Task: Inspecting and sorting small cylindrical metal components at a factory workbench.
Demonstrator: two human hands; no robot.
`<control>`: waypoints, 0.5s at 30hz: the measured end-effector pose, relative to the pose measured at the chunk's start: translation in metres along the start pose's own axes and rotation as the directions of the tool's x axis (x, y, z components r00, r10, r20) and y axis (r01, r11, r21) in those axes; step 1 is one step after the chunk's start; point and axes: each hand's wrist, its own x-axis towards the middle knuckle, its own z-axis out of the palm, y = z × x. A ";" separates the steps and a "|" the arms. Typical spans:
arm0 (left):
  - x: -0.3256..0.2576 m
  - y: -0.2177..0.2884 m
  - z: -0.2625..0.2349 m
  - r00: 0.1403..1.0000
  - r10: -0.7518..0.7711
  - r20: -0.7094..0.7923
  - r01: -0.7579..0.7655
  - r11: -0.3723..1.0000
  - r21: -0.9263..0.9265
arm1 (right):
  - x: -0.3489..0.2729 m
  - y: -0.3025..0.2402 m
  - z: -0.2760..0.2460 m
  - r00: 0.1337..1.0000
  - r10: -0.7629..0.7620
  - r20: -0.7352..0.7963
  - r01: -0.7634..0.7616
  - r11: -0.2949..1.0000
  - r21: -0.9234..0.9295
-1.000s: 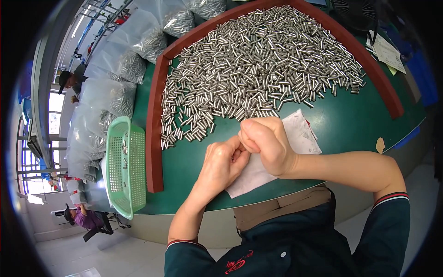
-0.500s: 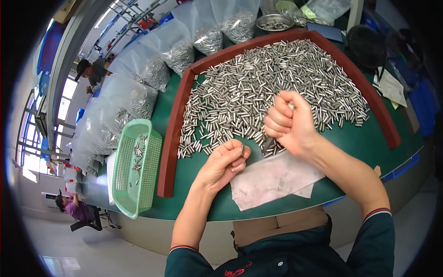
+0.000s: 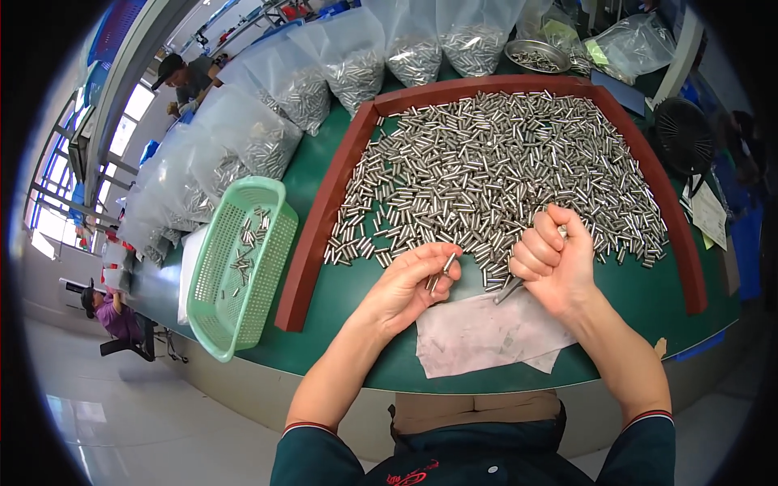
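Note:
A broad heap of small metal pins [image 3: 502, 154] covers the table in front of me. My left hand [image 3: 405, 287] is closed at the heap's near edge, pinching a metal pin [image 3: 449, 263] between thumb and forefinger; a second pin [image 3: 432, 283] shows lower among its fingers. To its right, my right hand [image 3: 555, 259] makes a fist around a grey narrow-ended tool [image 3: 508, 290]. The tool's end sticks out below the little finger, and the rest is hidden. A stained pale cloth [image 3: 486, 336] lies flat beneath both hands.
A dark red frame [image 3: 320, 219] borders the heap on three sides. Left of it stands a green basket [image 3: 271, 243] with several pins inside. Bags of pins [image 3: 348, 69] line the back and left; a metal bowl [image 3: 537, 57] and black fan [image 3: 685, 134] stand far right. Two people sit at left.
My view has shifted. My right fist has come down, and the tool's end now shows below it. My left hand's fingers have loosened, so the pins in them show more plainly.

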 end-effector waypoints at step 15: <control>0.000 0.005 -0.008 0.992 0.112 0.053 -0.101 0.978 -0.181 | -0.004 0.000 0.002 1.000 0.007 -0.026 -0.007 1.000 -0.013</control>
